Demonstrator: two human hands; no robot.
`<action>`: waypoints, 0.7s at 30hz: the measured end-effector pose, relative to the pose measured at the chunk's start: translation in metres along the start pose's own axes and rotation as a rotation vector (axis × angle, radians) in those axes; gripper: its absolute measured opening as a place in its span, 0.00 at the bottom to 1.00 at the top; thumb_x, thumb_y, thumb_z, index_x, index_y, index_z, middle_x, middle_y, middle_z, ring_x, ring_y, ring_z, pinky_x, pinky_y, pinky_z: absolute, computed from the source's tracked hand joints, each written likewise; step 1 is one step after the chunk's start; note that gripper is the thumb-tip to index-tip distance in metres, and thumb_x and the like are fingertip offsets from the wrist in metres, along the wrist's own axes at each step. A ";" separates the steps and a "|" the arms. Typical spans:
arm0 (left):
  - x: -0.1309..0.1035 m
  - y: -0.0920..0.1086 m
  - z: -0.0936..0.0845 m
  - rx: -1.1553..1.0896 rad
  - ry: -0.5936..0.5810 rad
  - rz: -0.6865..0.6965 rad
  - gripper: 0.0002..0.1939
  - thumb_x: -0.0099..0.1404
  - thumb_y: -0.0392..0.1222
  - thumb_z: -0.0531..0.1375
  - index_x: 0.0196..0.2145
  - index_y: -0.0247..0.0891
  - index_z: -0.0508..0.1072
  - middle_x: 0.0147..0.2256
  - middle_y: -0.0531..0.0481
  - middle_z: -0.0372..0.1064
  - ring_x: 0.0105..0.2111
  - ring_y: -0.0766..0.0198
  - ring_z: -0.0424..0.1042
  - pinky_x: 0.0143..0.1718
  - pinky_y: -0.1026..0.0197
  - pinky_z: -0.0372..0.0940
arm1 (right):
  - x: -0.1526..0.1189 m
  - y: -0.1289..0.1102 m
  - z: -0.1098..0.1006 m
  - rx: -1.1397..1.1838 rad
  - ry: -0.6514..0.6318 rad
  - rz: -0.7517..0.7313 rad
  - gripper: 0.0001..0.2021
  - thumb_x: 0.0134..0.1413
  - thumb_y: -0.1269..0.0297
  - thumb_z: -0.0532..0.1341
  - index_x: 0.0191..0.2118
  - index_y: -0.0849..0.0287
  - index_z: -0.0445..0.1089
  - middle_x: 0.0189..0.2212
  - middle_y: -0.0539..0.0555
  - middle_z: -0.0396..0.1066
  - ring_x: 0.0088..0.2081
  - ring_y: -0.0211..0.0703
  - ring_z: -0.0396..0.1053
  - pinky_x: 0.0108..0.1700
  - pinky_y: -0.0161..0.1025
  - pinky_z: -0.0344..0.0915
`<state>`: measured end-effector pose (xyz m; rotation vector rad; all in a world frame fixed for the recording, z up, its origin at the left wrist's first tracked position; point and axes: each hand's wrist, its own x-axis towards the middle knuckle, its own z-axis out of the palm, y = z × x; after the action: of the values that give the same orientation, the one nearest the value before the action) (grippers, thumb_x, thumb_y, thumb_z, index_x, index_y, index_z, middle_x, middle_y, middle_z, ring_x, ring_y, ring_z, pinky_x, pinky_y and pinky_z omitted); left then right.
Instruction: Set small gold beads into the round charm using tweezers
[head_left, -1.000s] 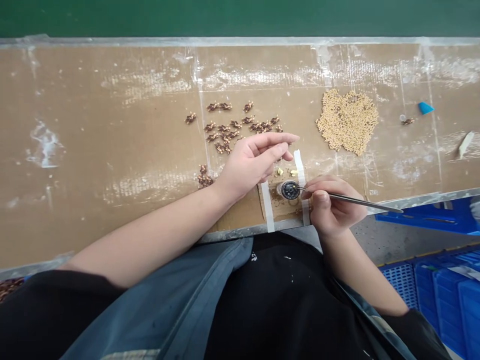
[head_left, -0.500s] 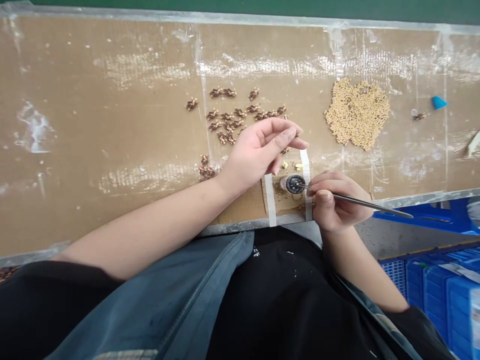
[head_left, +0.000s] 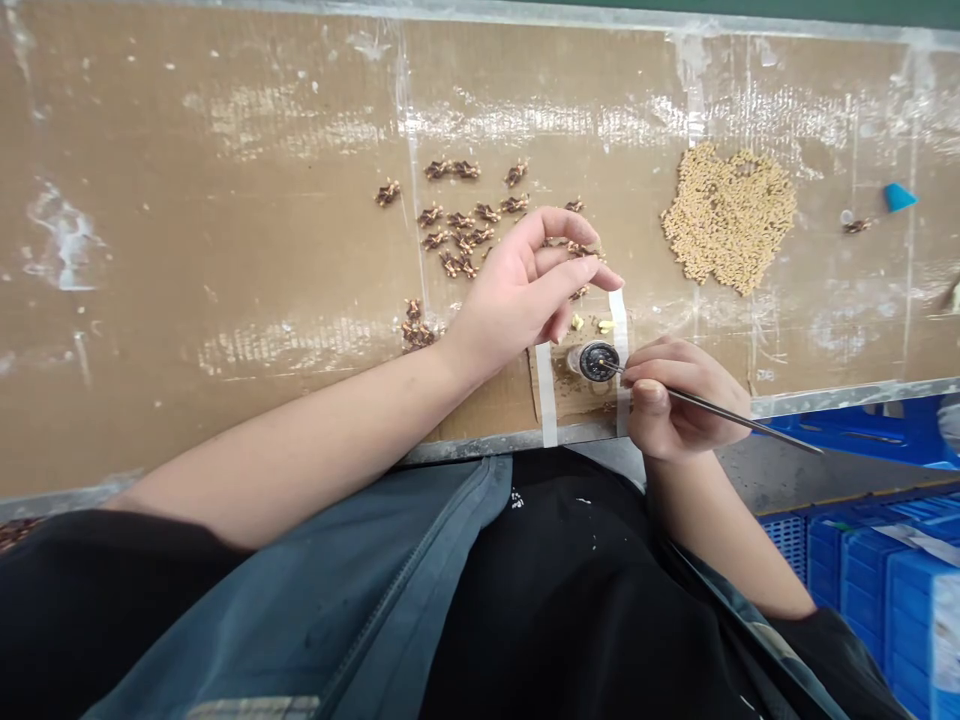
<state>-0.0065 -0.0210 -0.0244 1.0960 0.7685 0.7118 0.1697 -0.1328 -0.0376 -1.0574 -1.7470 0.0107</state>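
Slim metal tweezers (head_left: 739,412) are gripped in my right hand (head_left: 686,400), their tip in the dark round mouth of a small pot (head_left: 598,361). A tiny pale bit shows at that tip. My left hand (head_left: 517,290) hovers beyond the pot, its thumb pressed towards a finger and the index finger arched; whatever lies in the pinch is too small to make out. Small brown-and-gold pieces (head_left: 459,219) are spread beyond and left of this hand, some partly behind its fingers. Two small yellow-green bits (head_left: 577,322) lie between hand and pot.
A heap of tiny tan grains (head_left: 727,218) lies on the cardboard-covered table (head_left: 262,230). Further right are a blue wedge (head_left: 898,197) and a single brown piece (head_left: 856,226). White tape strips (head_left: 548,395) flank the pot. Blue crates (head_left: 862,570) stand below the table at right.
The view has shifted slightly, so the table's contents appear a little higher and further right. My left index finger has lifted away from the thumb. The tweezers' tip stays in the pot.
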 end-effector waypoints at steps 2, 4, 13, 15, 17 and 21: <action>0.000 0.001 0.000 0.009 -0.002 -0.012 0.06 0.77 0.41 0.60 0.50 0.40 0.72 0.42 0.51 0.81 0.23 0.72 0.77 0.22 0.71 0.63 | -0.001 0.000 -0.001 0.015 -0.010 -0.005 0.07 0.73 0.63 0.63 0.39 0.53 0.76 0.25 0.48 0.75 0.24 0.39 0.72 0.24 0.39 0.66; -0.001 0.003 0.001 0.022 -0.006 -0.019 0.07 0.78 0.41 0.59 0.51 0.39 0.73 0.45 0.49 0.81 0.26 0.70 0.80 0.23 0.70 0.65 | -0.002 0.001 -0.002 0.024 -0.009 -0.009 0.07 0.73 0.63 0.63 0.40 0.54 0.76 0.25 0.49 0.76 0.24 0.39 0.72 0.24 0.40 0.66; -0.004 0.004 0.001 -0.003 -0.052 -0.005 0.11 0.73 0.39 0.63 0.51 0.36 0.81 0.52 0.41 0.85 0.23 0.73 0.76 0.18 0.70 0.62 | 0.016 0.004 0.014 0.322 0.391 0.284 0.14 0.74 0.58 0.65 0.33 0.53 0.74 0.20 0.44 0.64 0.19 0.36 0.63 0.21 0.37 0.60; -0.003 0.003 0.001 -0.023 -0.058 -0.005 0.12 0.72 0.38 0.64 0.50 0.36 0.82 0.50 0.41 0.85 0.21 0.74 0.73 0.18 0.69 0.62 | 0.027 0.007 0.017 0.458 0.446 0.359 0.14 0.74 0.57 0.65 0.33 0.53 0.73 0.20 0.43 0.60 0.18 0.33 0.58 0.19 0.34 0.54; -0.003 0.003 0.000 -0.033 -0.059 -0.010 0.13 0.71 0.38 0.64 0.51 0.35 0.83 0.46 0.41 0.85 0.20 0.75 0.70 0.17 0.69 0.61 | 0.037 0.010 0.017 0.551 0.445 0.420 0.16 0.75 0.56 0.63 0.32 0.53 0.71 0.21 0.43 0.56 0.17 0.32 0.54 0.18 0.33 0.51; -0.004 0.002 -0.002 -0.023 -0.094 -0.007 0.21 0.72 0.39 0.63 0.60 0.38 0.81 0.33 0.50 0.80 0.19 0.73 0.64 0.17 0.67 0.58 | 0.046 0.017 0.011 0.623 0.370 0.452 0.17 0.78 0.57 0.60 0.32 0.52 0.68 0.22 0.43 0.52 0.18 0.33 0.52 0.19 0.33 0.52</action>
<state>-0.0103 -0.0222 -0.0220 1.0974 0.6822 0.6578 0.1693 -0.0877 -0.0156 -0.8888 -1.0359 0.5700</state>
